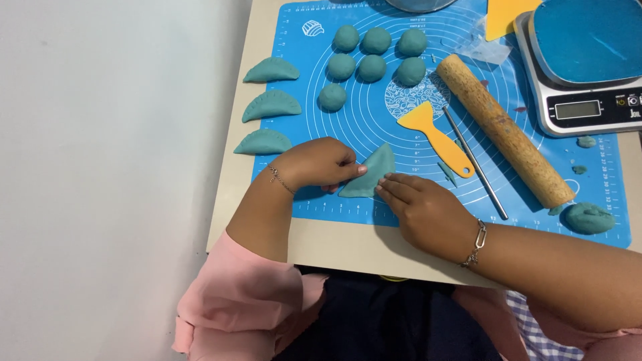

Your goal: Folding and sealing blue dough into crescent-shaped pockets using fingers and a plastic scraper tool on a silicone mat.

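Note:
A folded half-moon of teal dough (372,168) lies on the blue silicone mat (334,134) near its front edge. My left hand (315,162) pinches its left edge with fingertips and thumb. Fingertips of my right hand (422,207) press on its lower right edge. Three finished crimped teal dumpling shapes (271,105) lie in a column at the mat's left border. Several teal dough balls (372,55) sit in rows at the mat's far part.
A yellow plastic scraper (435,137), a thin metal rod (475,162) and a wooden rolling pin (501,127) lie right of the hands. A kitchen scale (588,107) with a blue lid stands at the far right. A dough lump (588,218) rests near the mat's right corner.

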